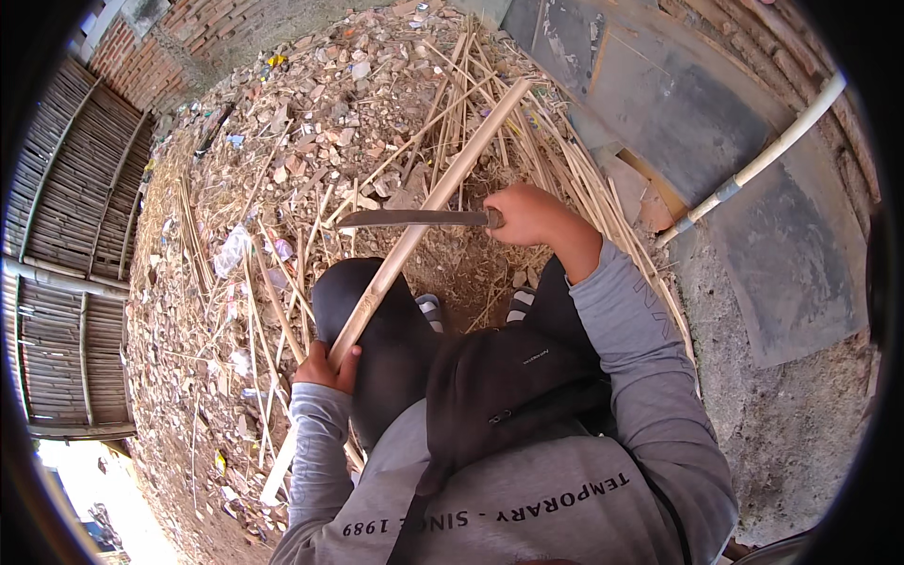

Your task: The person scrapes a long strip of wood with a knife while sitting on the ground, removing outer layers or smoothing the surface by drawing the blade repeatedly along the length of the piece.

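A long split bamboo strip [435, 202] slants from beside my left knee up and away to the right. Near its lower end my left hand [328, 367] is closed around it, and the strip's tail runs on past that hand toward the lower left. My right hand [527, 216] is wrapped round the handle of a machete [386, 218]. The dark blade points left and lies across the strip at about its middle; whether it cuts into the bamboo I cannot tell.
Several bamboo strips [603, 202] lie in a heap ahead and to the right. Rubble and litter [311, 122] cover the ground. A bamboo-slat wall [71, 179] stands left, a brick wall [132, 61] behind. To the right are a pale pole [782, 146] and dark sheets [791, 264].
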